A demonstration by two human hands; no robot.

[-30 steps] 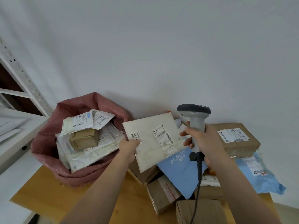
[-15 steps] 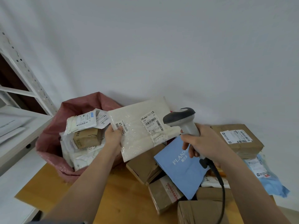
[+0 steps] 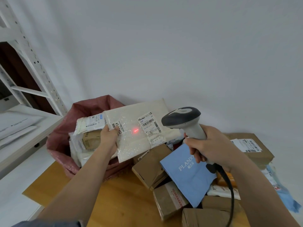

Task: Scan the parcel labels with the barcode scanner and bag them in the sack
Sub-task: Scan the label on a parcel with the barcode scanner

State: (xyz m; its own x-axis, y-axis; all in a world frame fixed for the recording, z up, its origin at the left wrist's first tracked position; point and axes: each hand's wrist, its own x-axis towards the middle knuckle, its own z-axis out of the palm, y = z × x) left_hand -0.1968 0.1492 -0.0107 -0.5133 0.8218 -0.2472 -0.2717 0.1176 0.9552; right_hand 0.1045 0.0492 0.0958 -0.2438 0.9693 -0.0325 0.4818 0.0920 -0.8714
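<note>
My left hand (image 3: pixel 109 138) grips the left edge of a flat white bubble mailer (image 3: pixel 139 130), held up over the right rim of the pink sack (image 3: pixel 62 141). A barcode label (image 3: pixel 150 123) sits on the mailer's upper right. My right hand (image 3: pixel 211 146) holds a grey barcode scanner (image 3: pixel 183 119) whose head points left at the mailer. A red scan spot (image 3: pixel 135 130) glows on the mailer just left of the label. Several white parcels and a small brown box (image 3: pixel 91 139) lie in the sack.
On the wooden table (image 3: pixel 121 194) right of the sack lies a pile of brown boxes (image 3: pixel 150 166), a blue PLANDO bag (image 3: pixel 188 172), a labelled carton (image 3: pixel 252 146) and a blue mailer (image 3: pixel 285 197). A white metal shelf (image 3: pixel 21 122) stands at the left. The scanner's black cable (image 3: pixel 229 190) hangs down.
My left hand carried the mailer up and left over the sack's rim. The scanner head tilted left toward it, and a red scan light now shows on the mailer.
</note>
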